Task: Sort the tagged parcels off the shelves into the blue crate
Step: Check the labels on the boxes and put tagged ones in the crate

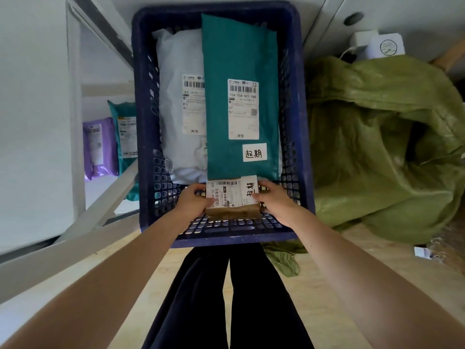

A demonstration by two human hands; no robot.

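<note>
Between your curled fingers (200, 188), at the near end of the crate (142, 122), left hand (192, 201) and right hand (275, 204) grip the box (232, 201); lower it flat against the bag (239, 59) just beyond them, then release.

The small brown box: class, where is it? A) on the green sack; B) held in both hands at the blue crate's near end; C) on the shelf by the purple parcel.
B: the left hand and right hand grip the small brown box by its ends, inside the blue crate.
</note>
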